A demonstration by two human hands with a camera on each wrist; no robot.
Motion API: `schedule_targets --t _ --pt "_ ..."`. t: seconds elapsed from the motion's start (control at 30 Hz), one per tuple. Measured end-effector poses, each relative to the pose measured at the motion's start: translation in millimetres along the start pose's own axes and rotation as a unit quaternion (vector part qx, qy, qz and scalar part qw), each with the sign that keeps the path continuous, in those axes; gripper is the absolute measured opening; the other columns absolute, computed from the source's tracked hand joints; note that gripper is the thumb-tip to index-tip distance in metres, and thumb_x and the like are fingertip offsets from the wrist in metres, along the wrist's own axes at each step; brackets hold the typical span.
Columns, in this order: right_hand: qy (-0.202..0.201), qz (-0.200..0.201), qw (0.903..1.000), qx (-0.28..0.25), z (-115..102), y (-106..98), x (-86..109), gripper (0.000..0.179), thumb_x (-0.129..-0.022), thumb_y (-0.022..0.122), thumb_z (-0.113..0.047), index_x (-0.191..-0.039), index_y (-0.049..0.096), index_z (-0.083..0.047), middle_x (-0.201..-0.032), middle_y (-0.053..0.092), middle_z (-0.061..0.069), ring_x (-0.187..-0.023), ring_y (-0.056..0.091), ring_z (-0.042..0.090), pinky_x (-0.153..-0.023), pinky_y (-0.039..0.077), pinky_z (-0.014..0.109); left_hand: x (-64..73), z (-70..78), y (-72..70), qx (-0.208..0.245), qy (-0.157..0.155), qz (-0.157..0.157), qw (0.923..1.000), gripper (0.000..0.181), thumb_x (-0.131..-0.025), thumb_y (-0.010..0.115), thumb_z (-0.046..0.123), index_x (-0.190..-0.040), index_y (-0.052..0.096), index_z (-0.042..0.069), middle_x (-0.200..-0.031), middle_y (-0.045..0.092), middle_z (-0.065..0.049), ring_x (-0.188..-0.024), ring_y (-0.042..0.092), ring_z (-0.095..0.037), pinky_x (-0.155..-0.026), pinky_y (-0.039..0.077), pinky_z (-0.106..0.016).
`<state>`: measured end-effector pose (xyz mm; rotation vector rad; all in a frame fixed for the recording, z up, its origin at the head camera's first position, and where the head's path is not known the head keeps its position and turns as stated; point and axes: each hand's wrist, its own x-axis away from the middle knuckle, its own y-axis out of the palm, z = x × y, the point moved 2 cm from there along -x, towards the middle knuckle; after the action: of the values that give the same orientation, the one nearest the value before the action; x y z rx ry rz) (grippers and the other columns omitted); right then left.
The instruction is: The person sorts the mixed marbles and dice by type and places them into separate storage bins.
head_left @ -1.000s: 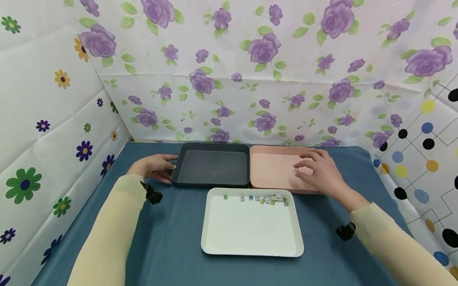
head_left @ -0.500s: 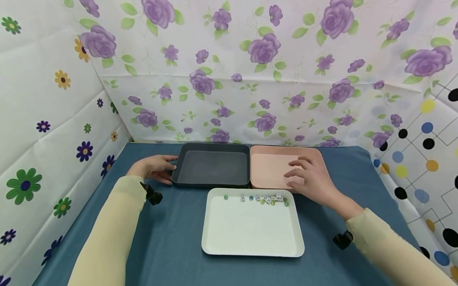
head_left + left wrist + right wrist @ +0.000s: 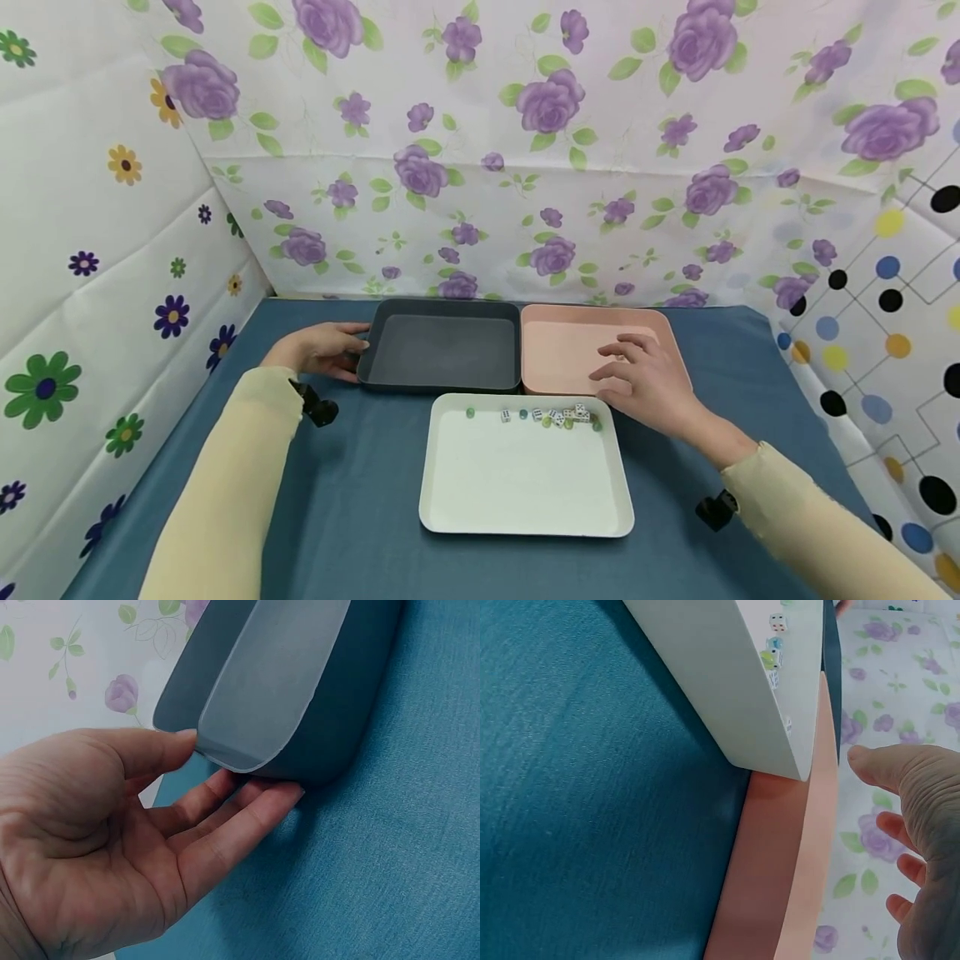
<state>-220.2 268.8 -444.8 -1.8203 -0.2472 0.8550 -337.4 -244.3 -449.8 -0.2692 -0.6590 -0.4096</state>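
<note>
At the dark grey tray's [image 3: 442, 346] left side, my left hand [image 3: 318, 348] holds its edge. The left wrist view shows the thumb [image 3: 176, 748] at the rim by a corner and the fingers against the outer wall. My right hand [image 3: 652, 387] hovers over the pink tray [image 3: 555, 350] with relaxed, slightly bent fingers and nothing held. Between its fingers in the head view, a small whitish piece [image 3: 620, 357] shows against the pink tray. In front, the white tray [image 3: 525, 492] bears several dice [image 3: 581, 412] and several green and yellowish glass beads [image 3: 470, 412] along its far edge.
The dark grey and pink trays stand side by side at the back of the blue cloth [image 3: 360, 500]. Behind them rises a flowered curtain [image 3: 495, 217]. Patterned sheets close off the left and right sides.
My right hand has moved left and slightly toward me over the pink tray, mostly in the first half second. The left hand stays on the dark grey tray. The head view has shifted slightly.
</note>
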Motion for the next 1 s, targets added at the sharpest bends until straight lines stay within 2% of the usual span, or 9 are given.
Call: schedule_targets --t 0.27,0.43,0.67,1.0 --pt "-0.002 -0.012 0.9999 -0.004 -3 8 3.9 0.023 -0.079 0.09 -0.019 -0.101 0.082 -0.018 -0.127 0.066 0.016 -0.13 0.046 0.044 -0.108 0.033 0.062 -2.0 -0.9 -1.0 0.002 0.004 0.005 1.0 0.068 -0.112 0.041 0.008 -0.167 0.007 0.027 -0.16 0.028 -0.028 -0.137 0.046 -0.045 -0.097 0.053 -0.055" --pt "0.017 -0.033 0.9993 -0.01 -7 14 8.2 0.016 -0.083 0.087 -0.022 -0.099 0.083 -0.021 -0.131 0.065 0.014 -0.136 0.041 0.043 -0.11 0.031 0.064 -2.6 -0.6 -0.7 -0.006 0.007 0.003 0.9999 0.067 -0.112 0.042 0.009 -0.167 0.008 0.025 -0.161 0.028 -0.028 -0.136 0.047 -0.045 -0.096 0.054 -0.055" --pt "0.028 -0.054 0.9979 0.021 -15 20 11.5 0.01 -0.083 0.087 -0.026 -0.092 0.083 -0.024 -0.133 0.064 0.013 -0.139 0.04 0.042 -0.107 0.034 0.066 -1.5 -0.5 0.3 -0.009 0.009 -0.002 0.9999 0.066 -0.112 0.041 0.009 -0.167 0.008 0.025 -0.161 0.026 -0.028 -0.137 0.045 -0.046 -0.096 0.054 -0.054" --pt "0.036 -0.065 0.9953 0.063 -21 29 9.7 0.015 -0.08 0.089 -0.022 -0.094 0.085 -0.022 -0.135 0.062 0.013 -0.14 0.038 0.04 -0.109 0.034 0.063 -2.5 -1.3 0.1 -0.001 0.009 0.002 1.0 0.066 -0.112 0.042 0.01 -0.167 0.009 0.025 -0.161 0.027 -0.027 -0.138 0.044 -0.046 -0.096 0.054 -0.054"
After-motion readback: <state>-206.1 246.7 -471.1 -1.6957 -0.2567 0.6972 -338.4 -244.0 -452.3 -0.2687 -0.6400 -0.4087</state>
